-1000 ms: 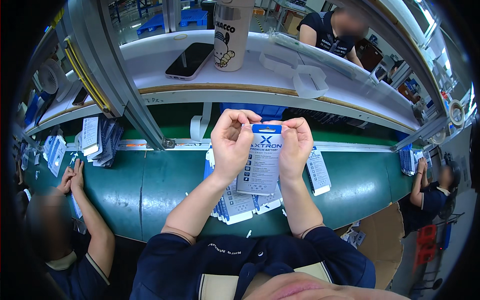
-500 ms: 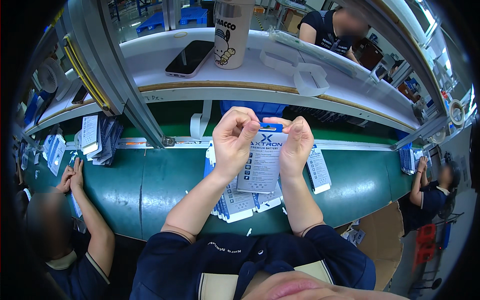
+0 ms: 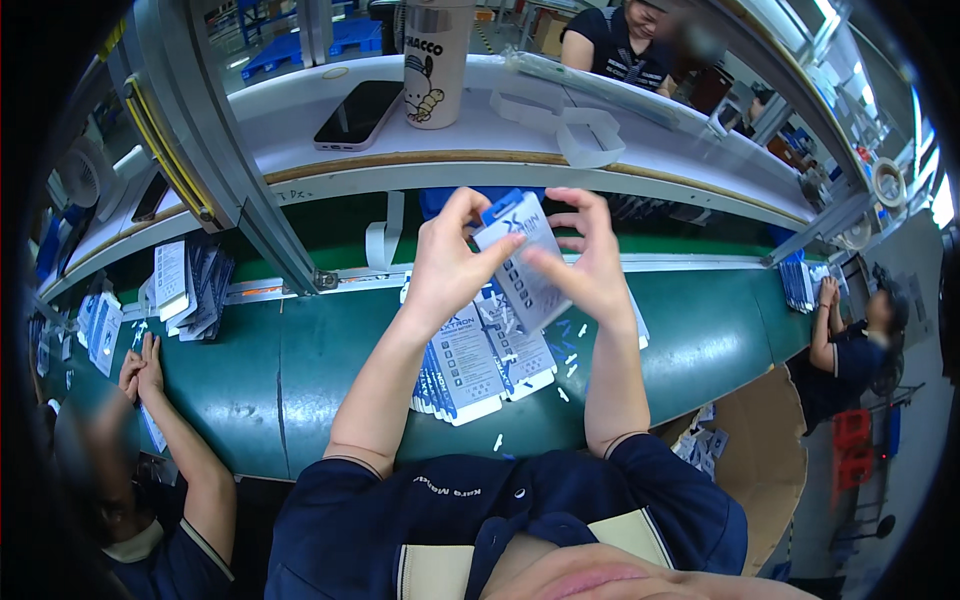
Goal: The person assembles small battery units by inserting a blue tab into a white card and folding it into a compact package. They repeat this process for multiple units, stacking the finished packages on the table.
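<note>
A white and blue flat packaging box [image 3: 522,290] is tilted in front of me above the bench. My left hand [image 3: 450,265] grips its left edge, thumb on the front face and fingers behind. My right hand [image 3: 592,258] is beside its right edge with the fingers spread apart. Its slightly blurred thumb lies over the front of the box. Below my hands, a fanned pile of similar flat boxes [image 3: 462,362] lies on the green bench [image 3: 340,390]. Small white scraps [image 3: 563,394] are scattered on and beside the pile.
A shelf ahead carries a phone [image 3: 358,115], a tumbler [image 3: 436,70] and a curled white strip [image 3: 590,138]. Stacked boxes [image 3: 190,285] stand at left near a metal post [image 3: 225,150]. A carton [image 3: 760,440] is at lower right. Co-workers sit left, right and across.
The box has turned from upright to tilted. My right hand has come off its top edge and opened, while my left hand has moved down its left edge.
</note>
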`<state>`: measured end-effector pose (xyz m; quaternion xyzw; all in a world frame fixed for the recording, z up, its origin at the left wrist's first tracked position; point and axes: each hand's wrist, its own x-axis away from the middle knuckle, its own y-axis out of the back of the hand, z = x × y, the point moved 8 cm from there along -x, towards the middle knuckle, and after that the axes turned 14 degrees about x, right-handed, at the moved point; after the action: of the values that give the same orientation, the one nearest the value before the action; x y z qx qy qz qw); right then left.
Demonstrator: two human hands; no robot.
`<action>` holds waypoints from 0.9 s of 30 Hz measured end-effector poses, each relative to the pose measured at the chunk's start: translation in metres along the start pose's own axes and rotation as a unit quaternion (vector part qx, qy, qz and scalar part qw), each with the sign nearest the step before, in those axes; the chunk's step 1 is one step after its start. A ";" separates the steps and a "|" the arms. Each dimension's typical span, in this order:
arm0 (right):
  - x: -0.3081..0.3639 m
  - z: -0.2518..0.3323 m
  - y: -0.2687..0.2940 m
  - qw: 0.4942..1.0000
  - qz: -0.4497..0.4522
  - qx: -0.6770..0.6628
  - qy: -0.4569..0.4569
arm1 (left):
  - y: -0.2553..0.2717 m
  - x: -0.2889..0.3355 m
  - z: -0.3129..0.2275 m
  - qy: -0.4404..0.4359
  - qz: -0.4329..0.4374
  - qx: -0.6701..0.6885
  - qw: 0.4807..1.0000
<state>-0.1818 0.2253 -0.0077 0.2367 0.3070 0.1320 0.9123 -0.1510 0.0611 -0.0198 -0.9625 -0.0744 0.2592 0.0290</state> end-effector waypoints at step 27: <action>0.104 -0.127 -0.007 0.964 0.029 0.252 -0.080 | -0.012 0.011 0.118 0.148 0.230 -0.372 0.887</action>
<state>-0.1790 0.3039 -0.1521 0.4773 0.2495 0.0579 0.8406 -0.2023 0.0770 -0.1258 -0.9200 0.0629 0.0666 -0.3812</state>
